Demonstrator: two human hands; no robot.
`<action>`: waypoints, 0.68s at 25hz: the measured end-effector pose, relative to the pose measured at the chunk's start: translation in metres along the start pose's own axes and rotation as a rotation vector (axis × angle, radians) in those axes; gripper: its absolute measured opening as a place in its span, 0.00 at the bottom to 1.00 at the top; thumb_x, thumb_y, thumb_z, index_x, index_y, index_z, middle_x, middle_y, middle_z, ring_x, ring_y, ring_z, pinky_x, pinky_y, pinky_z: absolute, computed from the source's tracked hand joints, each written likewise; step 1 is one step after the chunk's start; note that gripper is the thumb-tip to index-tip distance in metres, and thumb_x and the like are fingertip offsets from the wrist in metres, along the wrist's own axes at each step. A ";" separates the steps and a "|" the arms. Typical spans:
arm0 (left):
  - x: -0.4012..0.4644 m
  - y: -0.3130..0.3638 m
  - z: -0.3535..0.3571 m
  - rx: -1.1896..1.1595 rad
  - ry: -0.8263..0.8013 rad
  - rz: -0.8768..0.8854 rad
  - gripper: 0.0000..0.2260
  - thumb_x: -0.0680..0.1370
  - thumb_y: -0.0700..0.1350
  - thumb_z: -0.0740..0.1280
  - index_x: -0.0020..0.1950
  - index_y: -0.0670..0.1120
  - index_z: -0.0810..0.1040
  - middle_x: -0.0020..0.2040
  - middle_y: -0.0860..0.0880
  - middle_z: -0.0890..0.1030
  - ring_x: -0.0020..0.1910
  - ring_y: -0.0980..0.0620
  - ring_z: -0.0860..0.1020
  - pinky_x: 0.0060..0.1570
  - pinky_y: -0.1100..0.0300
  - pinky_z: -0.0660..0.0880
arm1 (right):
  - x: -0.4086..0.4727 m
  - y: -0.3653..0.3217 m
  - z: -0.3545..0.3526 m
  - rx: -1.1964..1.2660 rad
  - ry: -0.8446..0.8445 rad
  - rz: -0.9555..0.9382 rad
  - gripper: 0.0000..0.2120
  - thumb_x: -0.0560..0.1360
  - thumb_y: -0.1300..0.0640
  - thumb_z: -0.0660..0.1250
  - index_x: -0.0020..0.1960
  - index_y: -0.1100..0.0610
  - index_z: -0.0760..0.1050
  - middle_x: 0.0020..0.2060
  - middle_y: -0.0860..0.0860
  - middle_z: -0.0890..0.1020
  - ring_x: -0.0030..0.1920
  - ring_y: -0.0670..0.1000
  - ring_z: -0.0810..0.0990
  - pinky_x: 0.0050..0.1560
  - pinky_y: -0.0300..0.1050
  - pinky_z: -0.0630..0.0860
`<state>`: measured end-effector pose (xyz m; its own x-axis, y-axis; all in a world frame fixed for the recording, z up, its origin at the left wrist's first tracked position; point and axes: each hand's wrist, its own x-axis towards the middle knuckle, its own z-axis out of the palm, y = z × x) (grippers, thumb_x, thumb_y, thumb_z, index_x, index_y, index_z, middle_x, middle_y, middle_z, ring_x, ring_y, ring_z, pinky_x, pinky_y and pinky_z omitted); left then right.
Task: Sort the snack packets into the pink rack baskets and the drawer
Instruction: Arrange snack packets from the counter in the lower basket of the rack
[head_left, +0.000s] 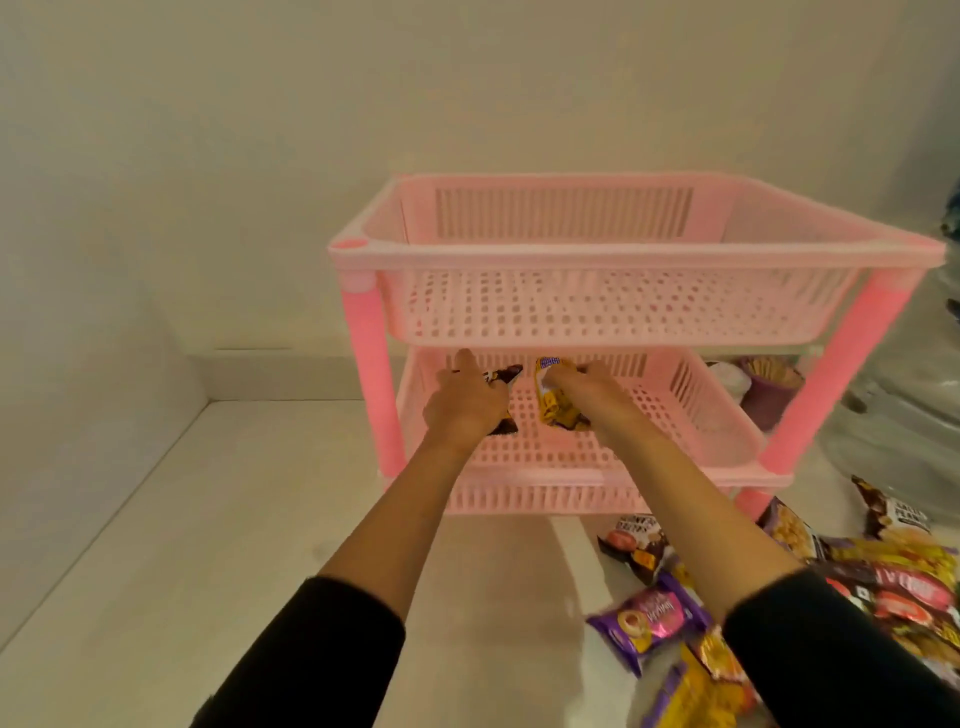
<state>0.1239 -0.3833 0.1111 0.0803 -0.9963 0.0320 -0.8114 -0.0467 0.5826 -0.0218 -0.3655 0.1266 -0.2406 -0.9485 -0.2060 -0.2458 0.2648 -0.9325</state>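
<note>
Two-tier pink plastic rack (370, 364) standing on a pale floor (208, 519) against a wall; a person's two hands are reaching into it.

Counts: two baskets, two front posts showing, two hands, two packets in hand. A loose heap of snack packets (883, 587) is lying on the floor, too overlapped to count.

Containers: the upper basket (597, 258) is showing only its perforated floor and slotted walls. The lower basket (623, 436) is taking both hands and both held packets. These are hovering at or just above its floor, and whether they are touching it cannot be told.

Hands: the left hand (465, 408) is gripping a dark brown packet (501, 374), whose ends are sticking out beyond and beneath the fingers. The right hand (587, 397) is closing round a yellow packet (553, 410), which is hanging from its inner side. The hands are working side by side but apart. The two packets are sitting between them, near the middle of the lower basket, under the front edge of the upper one.

Surroundings, relative to the rack: the heap is spreading in front of its right corner, with a purple biscuit packet (644, 618) lying at its left edge. A purple cup of sticks (766, 389) is standing behind the right front post, beside the lower basket.
</note>
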 end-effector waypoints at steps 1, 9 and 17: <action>0.017 -0.003 0.009 0.078 -0.006 -0.025 0.23 0.79 0.51 0.57 0.72 0.47 0.57 0.62 0.40 0.69 0.50 0.41 0.74 0.44 0.52 0.69 | 0.018 -0.002 0.006 -0.050 -0.011 0.036 0.10 0.73 0.55 0.66 0.37 0.59 0.69 0.28 0.58 0.72 0.27 0.54 0.72 0.30 0.41 0.70; 0.075 -0.020 0.051 0.378 -0.170 -0.107 0.25 0.80 0.52 0.56 0.75 0.51 0.53 0.73 0.41 0.59 0.67 0.38 0.64 0.59 0.49 0.66 | 0.092 0.019 0.043 -0.342 -0.057 -0.014 0.19 0.70 0.59 0.70 0.28 0.55 0.62 0.26 0.51 0.67 0.28 0.49 0.68 0.29 0.41 0.65; 0.069 -0.047 0.044 0.632 -0.508 0.119 0.40 0.78 0.59 0.59 0.77 0.46 0.36 0.78 0.46 0.35 0.77 0.41 0.38 0.74 0.39 0.48 | 0.112 0.035 0.039 -0.169 -0.189 -0.025 0.07 0.72 0.59 0.71 0.46 0.62 0.75 0.46 0.63 0.81 0.47 0.59 0.81 0.52 0.56 0.78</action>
<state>0.1419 -0.4528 0.0508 -0.1759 -0.9014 -0.3957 -0.9833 0.1803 0.0263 -0.0211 -0.4693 0.0599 -0.0560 -0.9666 -0.2502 -0.4069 0.2510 -0.8783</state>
